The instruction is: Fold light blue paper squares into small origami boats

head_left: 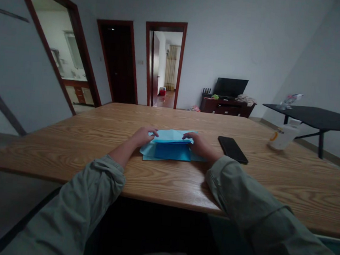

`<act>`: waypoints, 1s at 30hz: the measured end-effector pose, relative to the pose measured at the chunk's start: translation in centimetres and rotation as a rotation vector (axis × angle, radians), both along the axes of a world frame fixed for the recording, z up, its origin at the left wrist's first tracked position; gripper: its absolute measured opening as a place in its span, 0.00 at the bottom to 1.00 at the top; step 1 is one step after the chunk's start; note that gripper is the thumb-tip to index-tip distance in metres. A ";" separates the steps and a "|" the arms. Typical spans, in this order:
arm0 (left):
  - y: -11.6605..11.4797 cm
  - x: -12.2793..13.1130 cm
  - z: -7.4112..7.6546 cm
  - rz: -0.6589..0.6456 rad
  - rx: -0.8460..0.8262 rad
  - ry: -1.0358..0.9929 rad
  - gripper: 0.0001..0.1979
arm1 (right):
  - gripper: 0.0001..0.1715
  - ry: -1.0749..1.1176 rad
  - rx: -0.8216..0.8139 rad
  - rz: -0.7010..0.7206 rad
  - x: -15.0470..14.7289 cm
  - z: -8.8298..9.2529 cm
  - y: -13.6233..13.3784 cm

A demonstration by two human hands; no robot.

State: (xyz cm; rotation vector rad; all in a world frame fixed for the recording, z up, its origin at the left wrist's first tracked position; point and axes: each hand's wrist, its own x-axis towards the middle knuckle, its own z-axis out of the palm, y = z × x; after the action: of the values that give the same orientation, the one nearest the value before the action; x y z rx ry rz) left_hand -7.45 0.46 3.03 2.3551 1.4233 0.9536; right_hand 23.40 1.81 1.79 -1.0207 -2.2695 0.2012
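- The blue paper [173,151] lies on the wooden table [159,184], about midway between its left and right sides and set back from the near edge. A deeper-blue folded part faces the near edge.
- Light-blue sheets [149,156] spread under and around the folded part; how many there are cannot be told.
- The left hand [143,137] is at the paper's left end, grasping it between curled fingers and thumb.
- The right hand [198,143] grasps the right end of the folded part, index finger over the top and thumb toward the near side.
- Both forearms come in over the table's near edge, in greenish-grey sleeves [93,188] pushed up above the wrists.
- A black phone [232,149] lies flat just beside the right hand, on the side toward the table's right edge.
- A white cup [283,138] with an orange-yellow mark stands near the right edge.
- Beyond that edge is a black table [322,116]; past the far edge, a television [230,88] stands on a dark cabinet [227,107].
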 end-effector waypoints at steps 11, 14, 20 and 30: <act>-2.7 5.7 0.8 -0.202 -0.027 0.191 0.25 | 0.21 -0.340 0.014 -0.209 0.0 0.9 -0.1; -3.2 7.0 -0.2 -0.280 -0.160 0.377 0.31 | 0.27 -0.324 0.002 -0.218 1.0 1.2 0.0; -3.0 6.9 -0.7 -0.215 -0.153 0.490 0.30 | 0.25 -0.169 0.078 -0.295 0.5 2.3 -1.1; -3.2 7.3 -1.3 -0.230 -0.197 0.496 0.43 | 0.32 -0.459 -0.156 -0.029 -3.5 -1.2 -1.9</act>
State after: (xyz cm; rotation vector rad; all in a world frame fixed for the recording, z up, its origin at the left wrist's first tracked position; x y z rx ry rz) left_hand -0.19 -2.70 1.68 2.6310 1.2774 0.1622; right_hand 19.87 -0.07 0.60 -1.2855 -2.6802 0.1431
